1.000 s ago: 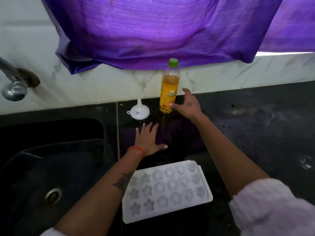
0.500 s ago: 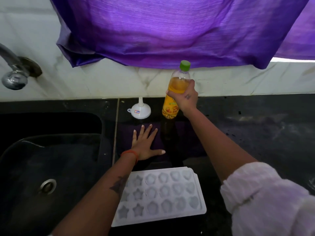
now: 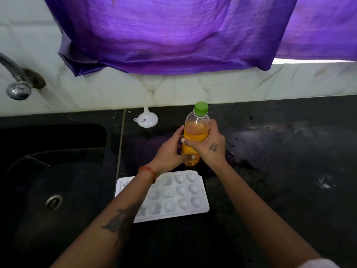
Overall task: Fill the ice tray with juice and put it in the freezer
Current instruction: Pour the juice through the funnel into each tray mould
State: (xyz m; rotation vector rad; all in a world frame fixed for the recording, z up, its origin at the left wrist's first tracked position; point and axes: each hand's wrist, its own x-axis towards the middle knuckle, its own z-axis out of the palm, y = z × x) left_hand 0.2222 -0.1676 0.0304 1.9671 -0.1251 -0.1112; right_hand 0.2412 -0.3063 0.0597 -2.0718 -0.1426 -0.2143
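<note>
Where the black counter [image 3: 270, 151] drops away at the far left, a dark sink [image 3: 58, 171] sits with its metal drain [image 3: 53, 201] showing, and a chrome tap [image 3: 17, 82] juts from the white marble wall [image 3: 116, 89] above it. A purple cloth [image 3: 173, 35] hangs across the top of that wall. Just right of the sink's edge, a small white funnel [image 3: 145, 120] stands upside down on the counter near the wall, apart from the hands. Nearer the person, the white ice tray [image 3: 173, 194] lies flat on the counter with its star and heart moulds facing up and holding no juice; the left forearm crosses over its left part. The left hand [image 3: 170, 151], with an orange thread at the wrist, wraps round the lower left side of the juice bottle [image 3: 196, 132]. The bottle is upright just beyond the tray's far edge, with orange juice inside and its green cap [image 3: 201, 108] on. The right hand [image 3: 210, 144] grips the bottle's middle from the right, fingers curled across the front. Whether the bottle's base touches the counter cannot be told
</note>
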